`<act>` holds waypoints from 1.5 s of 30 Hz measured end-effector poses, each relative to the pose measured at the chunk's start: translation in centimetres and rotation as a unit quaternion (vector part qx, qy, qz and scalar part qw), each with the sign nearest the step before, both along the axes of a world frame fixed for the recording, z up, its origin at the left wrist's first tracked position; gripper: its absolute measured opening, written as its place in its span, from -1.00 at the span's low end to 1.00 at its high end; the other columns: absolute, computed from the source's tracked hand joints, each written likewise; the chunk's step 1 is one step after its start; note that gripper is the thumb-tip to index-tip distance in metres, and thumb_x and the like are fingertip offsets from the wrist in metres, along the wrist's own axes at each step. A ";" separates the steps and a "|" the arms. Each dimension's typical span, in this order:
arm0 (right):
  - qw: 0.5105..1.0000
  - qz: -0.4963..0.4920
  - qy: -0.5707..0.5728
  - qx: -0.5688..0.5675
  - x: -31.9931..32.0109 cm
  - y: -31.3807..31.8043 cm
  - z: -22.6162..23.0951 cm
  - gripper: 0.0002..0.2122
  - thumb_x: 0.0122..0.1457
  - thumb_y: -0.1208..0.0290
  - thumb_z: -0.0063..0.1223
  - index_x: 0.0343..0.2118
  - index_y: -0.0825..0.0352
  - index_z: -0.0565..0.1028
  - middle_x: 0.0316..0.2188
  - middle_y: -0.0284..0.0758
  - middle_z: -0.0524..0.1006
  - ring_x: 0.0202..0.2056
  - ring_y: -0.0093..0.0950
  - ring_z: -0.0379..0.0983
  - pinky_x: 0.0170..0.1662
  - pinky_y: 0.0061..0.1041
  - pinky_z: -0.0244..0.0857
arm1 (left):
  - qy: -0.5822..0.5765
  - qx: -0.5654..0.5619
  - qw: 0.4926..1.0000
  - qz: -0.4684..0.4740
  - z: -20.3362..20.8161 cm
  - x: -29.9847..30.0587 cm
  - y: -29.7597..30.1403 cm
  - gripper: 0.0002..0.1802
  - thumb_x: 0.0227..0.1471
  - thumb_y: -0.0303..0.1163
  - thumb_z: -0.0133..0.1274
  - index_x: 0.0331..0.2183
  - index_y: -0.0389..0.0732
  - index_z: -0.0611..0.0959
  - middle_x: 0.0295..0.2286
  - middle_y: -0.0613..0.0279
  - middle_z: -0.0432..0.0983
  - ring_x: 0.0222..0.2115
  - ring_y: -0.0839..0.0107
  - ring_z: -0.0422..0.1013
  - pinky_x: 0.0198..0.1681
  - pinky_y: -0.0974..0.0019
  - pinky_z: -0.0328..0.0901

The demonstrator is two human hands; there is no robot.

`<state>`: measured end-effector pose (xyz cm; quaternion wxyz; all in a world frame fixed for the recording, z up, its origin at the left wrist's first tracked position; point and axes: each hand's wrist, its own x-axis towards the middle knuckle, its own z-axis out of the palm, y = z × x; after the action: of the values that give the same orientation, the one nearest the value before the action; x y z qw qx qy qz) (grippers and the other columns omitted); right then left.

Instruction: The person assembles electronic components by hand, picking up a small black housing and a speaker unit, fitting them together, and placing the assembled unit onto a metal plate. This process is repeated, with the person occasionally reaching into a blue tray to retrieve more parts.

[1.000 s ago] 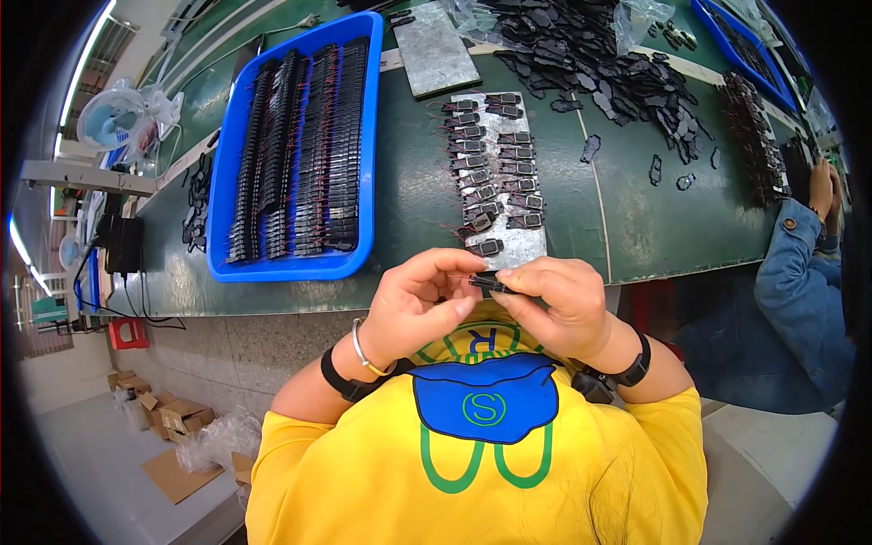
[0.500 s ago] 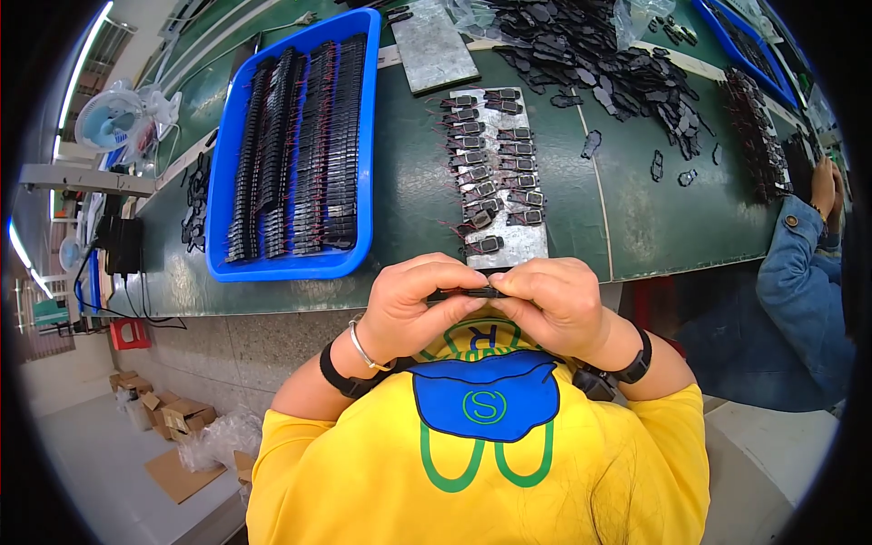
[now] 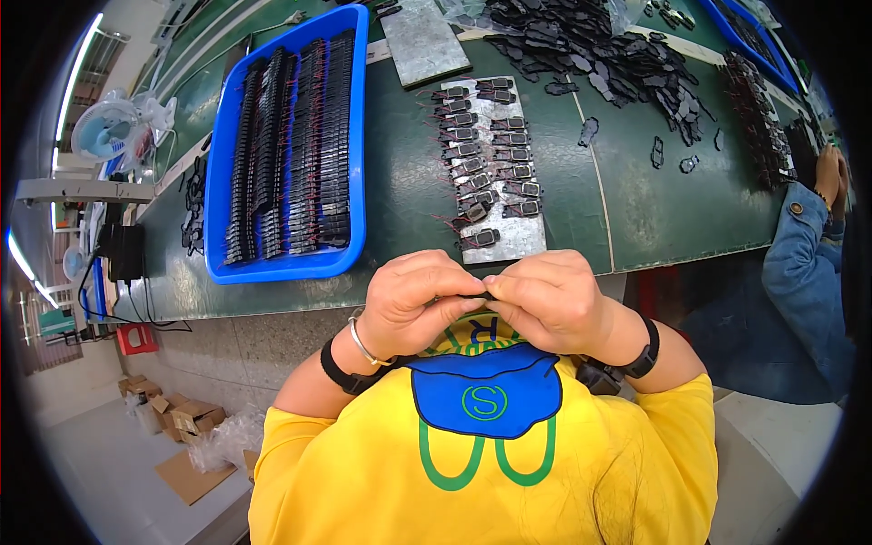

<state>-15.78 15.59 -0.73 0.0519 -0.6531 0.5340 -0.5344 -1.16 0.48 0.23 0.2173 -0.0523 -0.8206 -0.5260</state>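
My left hand (image 3: pixel 413 302) and my right hand (image 3: pixel 554 302) meet in front of my chest, just off the table's near edge. Between their pinched thumbs and fingers is a small black plastic part (image 3: pixel 482 294), mostly covered by the fingertips. Just beyond my hands lies a grey metal plate (image 3: pixel 515 243), which carries two rows of small black speaker-like modules (image 3: pixel 481 239) with thin red wires. To the left stands a blue tray (image 3: pixel 360 173) filled with tight columns of similar black parts and red wires.
A heap of flat black pieces (image 3: pixel 627 77) spreads over the green table (image 3: pixel 409 195) at the far right. Another metal plate (image 3: pixel 423 44) lies at the back. On the right, a co-worker's denim sleeve (image 3: pixel 797 245) and hand (image 3: pixel 828 177) are near more wired parts (image 3: pixel 758 127).
The black part shows less between my fingertips than before, and its left stretch is now hidden. My hands stay together; the whole view has shifted slightly.
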 end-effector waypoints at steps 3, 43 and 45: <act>0.999 0.023 -0.043 0.019 -0.2 0.0 -0.1 -0.84 -0.15 0.65 0.23 -0.45 0.43 0.49 -0.56 -0.19 0.53 -0.55 -0.31 0.53 -0.50 -0.49 0.40 | 0.007 -0.002 1.000 0.027 -0.1 0.0 0.3 -0.80 -0.16 -0.60 0.23 -0.37 -0.31 0.62 -0.50 0.17 0.53 -0.55 0.40 0.40 -0.48 0.44 0.26; 0.999 -0.053 -0.013 -0.001 -0.1 -0.3 -0.8 -0.75 -0.20 0.65 0.27 -0.37 0.42 0.52 -0.55 -0.22 0.53 -0.55 -0.31 0.52 -0.52 -0.47 0.38 | -0.150 0.191 0.966 0.082 -0.4 1.9 0.5 -0.77 0.00 -0.62 0.12 -0.21 -0.38 0.58 -0.32 0.13 0.54 -0.41 0.51 0.48 -0.31 0.49 0.41; 0.998 -0.054 -0.006 0.009 0.0 -0.2 -0.6 -0.74 -0.20 0.65 0.27 -0.36 0.42 0.52 -0.54 -0.21 0.53 -0.54 -0.31 0.52 -0.51 -0.47 0.39 | -0.151 0.218 0.960 0.085 -0.4 1.9 0.6 -0.79 0.01 -0.62 0.11 -0.23 -0.38 0.59 -0.35 0.15 0.54 -0.43 0.51 0.48 -0.32 0.50 0.40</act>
<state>-15.77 15.42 -1.31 0.0321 -0.6194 0.5734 -0.5353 0.73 1.08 -0.22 0.1406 0.1467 -0.7106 -0.6736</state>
